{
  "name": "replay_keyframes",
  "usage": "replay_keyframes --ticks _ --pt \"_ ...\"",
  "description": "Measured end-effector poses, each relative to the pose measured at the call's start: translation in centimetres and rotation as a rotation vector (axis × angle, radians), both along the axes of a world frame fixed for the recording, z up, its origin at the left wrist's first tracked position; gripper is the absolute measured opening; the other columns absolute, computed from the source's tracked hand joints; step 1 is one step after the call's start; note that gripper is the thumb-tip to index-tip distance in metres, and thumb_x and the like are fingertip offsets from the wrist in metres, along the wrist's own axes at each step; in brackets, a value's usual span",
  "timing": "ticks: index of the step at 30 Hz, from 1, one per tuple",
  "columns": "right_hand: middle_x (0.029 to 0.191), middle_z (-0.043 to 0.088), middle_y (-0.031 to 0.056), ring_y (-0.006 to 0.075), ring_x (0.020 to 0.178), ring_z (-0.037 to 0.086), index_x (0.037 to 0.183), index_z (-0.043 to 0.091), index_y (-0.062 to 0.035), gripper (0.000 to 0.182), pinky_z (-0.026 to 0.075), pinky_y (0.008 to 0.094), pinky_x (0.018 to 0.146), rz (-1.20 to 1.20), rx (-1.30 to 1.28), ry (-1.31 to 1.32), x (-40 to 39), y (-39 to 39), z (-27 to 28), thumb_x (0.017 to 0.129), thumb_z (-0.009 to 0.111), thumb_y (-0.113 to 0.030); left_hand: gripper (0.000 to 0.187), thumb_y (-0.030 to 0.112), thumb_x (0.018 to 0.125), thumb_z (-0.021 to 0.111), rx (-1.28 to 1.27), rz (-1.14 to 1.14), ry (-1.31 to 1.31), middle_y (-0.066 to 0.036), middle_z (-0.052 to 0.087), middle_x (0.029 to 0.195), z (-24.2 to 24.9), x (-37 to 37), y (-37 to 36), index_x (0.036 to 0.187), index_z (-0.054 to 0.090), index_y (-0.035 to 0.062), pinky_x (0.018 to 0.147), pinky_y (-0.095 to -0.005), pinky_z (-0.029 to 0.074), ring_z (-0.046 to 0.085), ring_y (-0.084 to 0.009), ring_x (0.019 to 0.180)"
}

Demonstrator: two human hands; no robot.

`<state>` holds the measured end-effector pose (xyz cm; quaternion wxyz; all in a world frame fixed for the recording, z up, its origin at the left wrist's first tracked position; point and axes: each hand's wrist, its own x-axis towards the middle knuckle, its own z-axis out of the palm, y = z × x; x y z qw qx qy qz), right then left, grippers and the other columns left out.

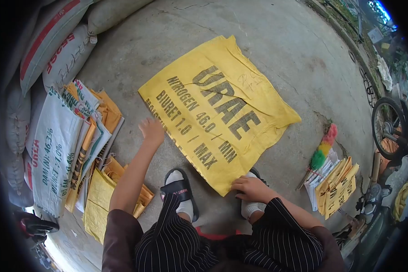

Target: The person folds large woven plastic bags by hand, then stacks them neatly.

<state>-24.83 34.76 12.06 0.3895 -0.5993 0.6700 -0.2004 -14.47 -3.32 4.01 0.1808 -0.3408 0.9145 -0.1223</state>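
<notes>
A yellow woven sack (pixel 254 97) printed "URAE" lies spread on the concrete floor in front of me, somewhat wrinkled, its far corner curled up. My left hand (pixel 152 130) is beside the sack's left edge, fingers apart and slightly blurred; I see nothing in it. At the sack's near corner, my right hand (pixel 252 187) has its curled fingers on the edge, the thumb side partly hidden. The sack's near corner lies between my two feet.
Folded sacks (pixel 54 154) stand stacked at left, with filled bags (pixel 70 52) behind them. At right are a smaller sack bundle (pixel 337 186) and a colourful duster (pixel 324 147). A bicycle wheel (pixel 387 127) and motorbike (pixel 371 231) stand farther right. My sandalled foot (pixel 179 192) is near the sack.
</notes>
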Motion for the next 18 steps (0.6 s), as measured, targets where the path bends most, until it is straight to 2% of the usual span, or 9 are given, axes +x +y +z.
replay_keyframes --ticks 1,3,5,8,11,12,14,16,18 --pt "0.099 0.062 0.007 0.0272 0.098 0.058 0.1 0.061 -0.0085 0.033 0.047 0.0347 0.084 0.003 0.006 0.003 0.2 -0.9 -0.1 0.069 0.071 -0.013 0.05 0.018 0.082 0.058 0.006 0.003 0.003 -0.015 0.056 0.108 0.1 0.1 1.1 0.127 0.045 0.0029 0.09 -0.0487 0.043 0.05 -0.0294 0.109" --pt "0.117 0.058 0.0091 0.0288 0.109 0.053 0.112 0.058 -0.0076 0.043 0.044 0.0358 0.093 -0.115 0.059 -0.034 -0.5 -2.7 -0.6 0.072 0.071 -0.018 0.061 0.031 0.083 0.059 0.408 0.175 0.24 -0.024 0.054 0.114 0.3 -0.1 4.1 0.13 0.039 -0.0019 0.089 -0.0471 0.044 0.051 -0.0343 0.112" --pt "0.128 0.049 0.017 0.0332 0.114 0.049 0.119 0.052 -0.0034 0.049 0.04 0.0401 0.097 -0.519 -0.055 0.214 -3.6 -3.8 -1.3 0.075 0.068 -0.016 0.07 0.034 0.082 0.06 0.717 0.526 0.382 -0.029 0.053 0.115 1.5 0.1 7.5 0.134 0.032 -0.0024 0.086 -0.0465 0.046 0.054 -0.0395 0.107" --pt "0.13 0.043 0.0236 0.0388 0.118 0.043 0.125 0.043 0.0023 0.06 0.037 0.0426 0.099 -1.053 -0.149 0.597 -11.8 -1.9 -5.9 0.073 0.068 -0.014 0.083 0.036 0.078 0.064 0.872 0.527 0.486 -0.028 0.056 0.11 -1.4 3.2 11.9 0.138 0.021 -0.0012 0.083 -0.0461 0.047 0.057 -0.0431 0.099" --pt "0.122 0.051 0.0201 0.033 0.112 0.05 0.125 0.045 0.0012 0.069 0.041 0.0395 0.095 -1.573 0.09 0.561 -19.5 1.9 -10.9 0.069 0.074 -0.025 0.094 0.034 0.076 0.068 0.912 0.39 0.501 -0.029 0.054 0.111 -2.3 4.3 14.0 0.141 0.008 0.0005 0.084 -0.0465 0.047 0.056 -0.0426 0.101" --pt "0.122 0.051 0.0201 0.033 0.112 0.05 0.125 0.045 0.0012 0.069 0.041 0.0395 0.095 -1.577 0.093 0.556 -21.0 3.0 -11.5 0.069 0.074 -0.025 0.096 0.03 0.075 0.069 0.867 0.374 0.436 -0.03 0.052 0.113 -1.8 4.0 14.3 0.141 0.005 0.0004 0.085 -0.0466 0.047 0.055 -0.0427 0.102" --pt "0.103 0.061 0.0131 0.0249 0.097 0.058 0.117 0.052 0.0006 0.066 0.046 0.0359 0.086 -1.577 0.223 0.214 -23.3 4.6 -12.2 0.064 0.079 -0.028 0.099 0.027 0.074 0.069 0.819 0.365 0.375 -0.031 0.051 0.116 -1.7 3.8 14.2 0.141 0.002 0.0003 0.086 -0.0466 0.046 0.055 -0.0429 0.103" --pt "0.099 0.062 0.0116 0.0226 0.093 0.06 0.11 0.056 0.0003 0.059 0.047 0.0344 0.082 -1.597 0.244 0.168 -24.4 4.9 -12.8 0.064 0.079 -0.029 0.098 0.021 0.073 0.069 0.853 0.351 0.592 -0.031 0.048 0.12 -3.1 3.7 13.7 0.142 0.002 0.0011 0.088 -0.0459 0.045 0.053 -0.0429 0.106" --pt "0.096 0.064 0.01 0.0203 0.088 0.061 0.104 0.06 0.0001 0.052 0.048 0.033 0.079 -1.618 0.269 0.12 -25.0 4.8 -12.8 0.065 0.078 -0.029 0.097 0.019 0.074 0.069 0.863 0.419 0.627 -0.028 0.05 0.12 -4.4 3.8 13.3 0.142 0.002 0.0008 0.087 -0.0421 0.047 0.056 -0.0391 0.104"
